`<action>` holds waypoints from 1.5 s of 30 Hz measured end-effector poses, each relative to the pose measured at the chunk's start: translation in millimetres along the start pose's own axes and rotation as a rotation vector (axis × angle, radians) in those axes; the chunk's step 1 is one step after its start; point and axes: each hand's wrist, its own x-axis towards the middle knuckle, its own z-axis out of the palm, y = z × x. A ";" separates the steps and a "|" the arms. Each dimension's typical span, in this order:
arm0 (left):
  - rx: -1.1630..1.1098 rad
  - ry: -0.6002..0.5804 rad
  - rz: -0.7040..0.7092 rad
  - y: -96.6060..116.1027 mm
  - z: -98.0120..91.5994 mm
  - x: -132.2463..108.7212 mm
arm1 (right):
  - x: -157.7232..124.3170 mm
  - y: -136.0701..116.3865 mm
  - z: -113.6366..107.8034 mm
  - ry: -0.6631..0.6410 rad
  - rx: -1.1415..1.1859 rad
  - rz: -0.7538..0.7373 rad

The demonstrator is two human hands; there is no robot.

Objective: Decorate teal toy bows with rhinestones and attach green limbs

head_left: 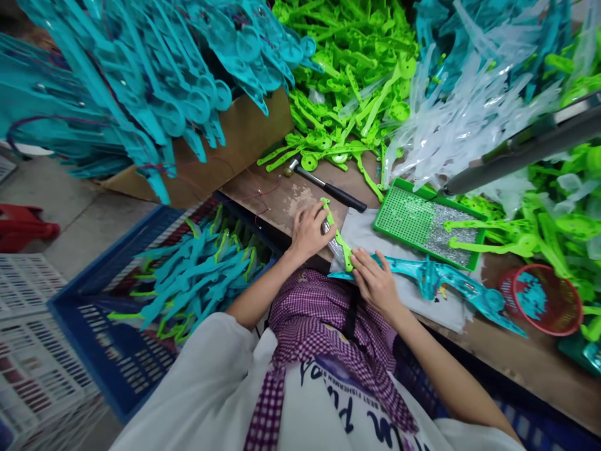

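Observation:
A slim bright green plastic part with a clear plastic piece against it lies at the bench edge in front of me. My left hand is closed around its upper stretch. At its lower end, the fingers of my right hand press on the green part, thumb hidden. Beside and partly under my right hand, a long translucent blue plastic part rests on a grey cloth.
A hammer lies behind my hands. To the right are a green perforated tray of small metal pieces and a red basket of blue bits. Piled green parts rise behind. A blue crate of parts stands left.

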 end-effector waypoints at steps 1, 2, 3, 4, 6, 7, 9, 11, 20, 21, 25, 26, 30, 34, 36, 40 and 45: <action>-0.002 -0.006 -0.002 -0.2 0.7 -0.6 | -1.0 0.9 0.2 -0.009 0.004 0.000; -0.004 -0.009 -0.002 -0.6 1.5 -0.9 | -1.7 1.4 0.5 -0.014 0.002 0.001; -0.004 -0.009 -0.001 -1.0 2.4 -0.7 | -2.2 1.8 0.8 -0.017 -0.004 0.001; -0.004 -0.008 0.000 -1.6 3.3 -0.1 | -2.5 2.1 1.0 -0.020 -0.012 0.001; -0.006 -0.006 -0.001 -3.0 5.3 2.2 | -2.5 2.9 1.1 -0.028 -0.017 -0.002; -0.008 -0.008 -0.003 -3.7 5.8 3.3 | -2.4 3.7 0.9 -0.035 -0.011 -0.004; -0.024 -0.010 0.000 -4.1 5.0 3.3 | -1.9 5.5 -0.2 -0.049 0.011 -0.008; -0.071 0.029 -0.002 -1.6 0.0 -3.0 | -1.3 7.4 -1.8 -0.062 0.025 -0.013; -0.510 -0.524 -0.197 31.4 -32.1 -58.4 | 2.6 14.4 -8.3 -0.102 0.075 -0.026; -0.508 -0.548 -0.194 33.2 -30.3 -57.0 | 2.9 15.4 -8.6 -0.111 0.080 -0.029; -0.607 -0.630 -0.327 38.5 -16.9 -47.0 | 2.8 17.1 -7.0 -0.104 0.103 -0.036; -0.668 -0.665 -0.403 40.5 -14.1 -45.7 | 2.6 17.2 -6.1 -0.093 0.107 -0.032; -0.871 -0.752 -0.692 52.0 -10.8 -46.3 | 2.2 18.0 -2.7 -0.056 0.122 -0.023; -0.970 -0.711 -0.791 59.4 -14.2 -46.4 | 2.6 18.9 -1.5 -0.048 0.152 -0.027; -0.984 -0.694 -0.822 60.0 -14.3 -46.0 | 2.5 18.2 -0.9 -0.044 0.166 -0.018; -0.988 -0.673 -0.831 59.0 -11.6 -46.9 | 2.9 16.3 -0.3 -0.030 0.178 -0.005; -1.008 -0.719 -0.842 55.1 -11.9 -44.6 | 8.1 23.3 -6.5 -0.090 0.268 0.018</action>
